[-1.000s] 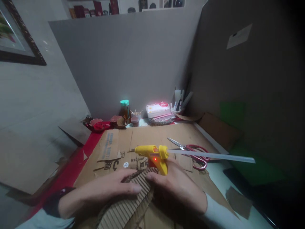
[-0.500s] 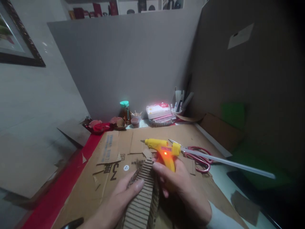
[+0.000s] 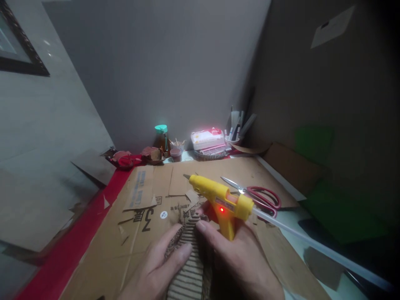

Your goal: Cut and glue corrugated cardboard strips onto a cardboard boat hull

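Note:
A corrugated cardboard piece with bare ridges lies between my hands near the bottom centre. My left hand grips its left side, thumb on the ridges. My right hand holds the yellow glue gun by its handle, while its thumb and a finger pinch the far right edge of the same piece. The gun's nozzle points left, its red light is lit, and a long clear glue stick sticks out of its back. Red-handled scissors rest just beyond the gun.
A large printed cardboard sheet covers the table, with small scraps on it. Along the back stand a bottle with a green lid, a tissue pack and a cup of pens. Green sheets lie at the right.
The view has tilted down. The glue gun has shifted right and nearer, its back end dipping lower. Both hands still grip the ridged cardboard.

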Tool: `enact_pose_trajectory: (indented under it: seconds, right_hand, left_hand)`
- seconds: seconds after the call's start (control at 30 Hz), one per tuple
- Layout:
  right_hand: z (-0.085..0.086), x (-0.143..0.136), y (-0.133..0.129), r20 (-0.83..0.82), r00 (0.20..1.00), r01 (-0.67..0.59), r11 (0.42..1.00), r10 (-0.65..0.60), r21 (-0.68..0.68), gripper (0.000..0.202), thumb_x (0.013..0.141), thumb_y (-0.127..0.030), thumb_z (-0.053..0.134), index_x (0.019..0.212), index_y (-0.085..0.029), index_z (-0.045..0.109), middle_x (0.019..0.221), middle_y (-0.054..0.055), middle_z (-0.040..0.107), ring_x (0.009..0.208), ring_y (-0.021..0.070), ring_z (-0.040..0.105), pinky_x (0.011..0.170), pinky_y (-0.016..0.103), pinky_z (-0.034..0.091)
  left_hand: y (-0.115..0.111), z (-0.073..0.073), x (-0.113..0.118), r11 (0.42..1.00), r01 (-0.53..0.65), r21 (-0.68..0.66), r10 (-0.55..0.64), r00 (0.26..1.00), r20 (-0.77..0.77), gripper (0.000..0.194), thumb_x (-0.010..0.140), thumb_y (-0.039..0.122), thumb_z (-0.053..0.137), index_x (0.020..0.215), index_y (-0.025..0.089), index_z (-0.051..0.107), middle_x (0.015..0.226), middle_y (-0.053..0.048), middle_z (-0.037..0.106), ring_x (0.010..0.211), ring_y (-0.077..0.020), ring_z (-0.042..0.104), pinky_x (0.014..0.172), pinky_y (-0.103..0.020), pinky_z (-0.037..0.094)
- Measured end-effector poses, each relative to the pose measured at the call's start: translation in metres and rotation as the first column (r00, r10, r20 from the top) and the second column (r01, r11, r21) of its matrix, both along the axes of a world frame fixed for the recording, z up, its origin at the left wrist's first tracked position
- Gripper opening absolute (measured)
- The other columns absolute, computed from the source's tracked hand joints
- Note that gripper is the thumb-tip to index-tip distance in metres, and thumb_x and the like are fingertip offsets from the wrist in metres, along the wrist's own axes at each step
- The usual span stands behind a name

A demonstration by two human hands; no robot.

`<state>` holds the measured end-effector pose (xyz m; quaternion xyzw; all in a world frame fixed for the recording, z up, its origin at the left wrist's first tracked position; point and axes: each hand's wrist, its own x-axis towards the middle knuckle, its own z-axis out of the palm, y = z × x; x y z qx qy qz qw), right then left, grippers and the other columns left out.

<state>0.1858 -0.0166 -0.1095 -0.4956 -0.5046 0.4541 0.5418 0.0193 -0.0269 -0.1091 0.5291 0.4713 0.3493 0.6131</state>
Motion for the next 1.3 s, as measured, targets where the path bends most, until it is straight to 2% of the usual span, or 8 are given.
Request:
enact_pose_trajectory:
  seconds: [0.13,0.3,0.5,0.67,0.77,0.87,1.1,1.3]
  right_hand:
    - [0.000,0.000,-0.001,-0.025,1.000,-0.005,1.000,0.006,0.024,0.023,0.078,-0.034,0.070,0.097,-0.022,0.067,0.094,0.006,0.073,0.088,0.0245,0.069,0.082,0.039,0.056]
    - [0.000,0.013,0.011,-0.204,0.976,-0.098,0.990,0.076,-0.102,0.033,0.088,-0.051,0.060,0.098,-0.021,0.069,0.097,0.006,0.071,0.067,0.0155,0.063,0.068,0.031,0.054]
    - [-0.016,0.012,0.031,-0.227,0.933,-0.333,0.909,0.279,-0.250,0.055,0.094,-0.061,0.042,0.104,-0.013,0.066,0.097,0.012,0.072,0.078,0.0170,0.066,0.072,0.029,0.050]
    - [-0.015,0.014,0.029,-0.046,0.925,-0.373,0.880,0.377,-0.293,0.063,0.091,-0.068,0.034,0.092,-0.016,0.069,0.080,0.011,0.075,0.064,0.0200,0.069,0.060,0.031,0.053]
    - [-0.012,0.024,0.029,0.171,0.905,-0.317,0.884,0.391,-0.342,0.065,0.090,-0.069,0.035,0.064,-0.018,0.065,0.050,0.007,0.065,0.038,0.0165,0.055,0.038,0.027,0.040]
    - [-0.008,0.029,0.028,0.352,0.861,-0.253,0.910,0.367,-0.330,0.055,0.091,-0.060,0.044,0.052,-0.021,0.053,0.038,0.001,0.053,0.032,0.0139,0.047,0.036,0.025,0.031]
    - [-0.002,0.015,0.016,0.456,0.784,-0.309,0.902,0.421,-0.301,0.040,0.096,-0.041,0.044,0.062,-0.022,0.048,0.046,-0.003,0.057,0.039,0.0127,0.053,0.040,0.022,0.035]
    - [-0.007,0.020,0.019,0.434,0.783,-0.323,0.887,0.446,-0.330,0.036,0.098,-0.044,0.040,0.072,-0.020,0.049,0.051,-0.002,0.061,0.037,0.0118,0.055,0.034,0.018,0.032]
  left_hand:
    - [-0.001,-0.008,-0.003,0.995,-0.067,-0.067,0.071,0.996,0.048,0.049,0.084,0.050,0.065,0.128,0.030,0.063,0.143,-0.007,0.058,0.138,-0.0343,0.041,0.116,-0.051,0.028]
    - [0.014,-0.004,-0.003,0.999,-0.034,-0.014,0.036,0.991,0.132,0.046,0.085,0.046,0.065,0.125,0.024,0.067,0.132,-0.008,0.067,0.128,-0.0339,0.054,0.103,-0.044,0.045]
    - [0.040,-0.005,-0.016,0.988,-0.143,0.061,0.133,0.981,0.144,0.035,0.084,0.039,0.067,0.112,0.018,0.072,0.108,-0.007,0.077,0.102,-0.0268,0.069,0.087,-0.033,0.052]
    - [0.045,-0.007,-0.024,0.978,-0.201,0.058,0.191,0.971,0.142,0.035,0.084,0.040,0.067,0.108,0.015,0.072,0.095,-0.008,0.079,0.087,-0.0255,0.072,0.078,-0.033,0.053]
    - [0.045,-0.005,-0.026,0.960,-0.272,0.068,0.260,0.954,0.150,0.032,0.083,0.037,0.069,0.106,0.016,0.072,0.097,-0.005,0.078,0.093,-0.0234,0.069,0.085,-0.031,0.050]
    - [0.045,-0.002,-0.026,0.944,-0.321,0.076,0.305,0.937,0.170,0.032,0.082,0.038,0.069,0.106,0.016,0.072,0.094,-0.005,0.077,0.092,-0.0234,0.069,0.084,-0.031,0.049]
    - [0.043,0.002,-0.024,0.907,-0.411,0.095,0.382,0.894,0.233,0.029,0.083,0.038,0.068,0.100,0.016,0.072,0.090,-0.005,0.076,0.087,-0.0228,0.069,0.077,-0.031,0.051]
    - [0.043,0.003,-0.024,0.870,-0.482,0.108,0.434,0.850,0.299,0.036,0.083,0.037,0.067,0.112,0.016,0.067,0.094,-0.005,0.076,0.093,-0.0244,0.069,0.088,-0.036,0.052]
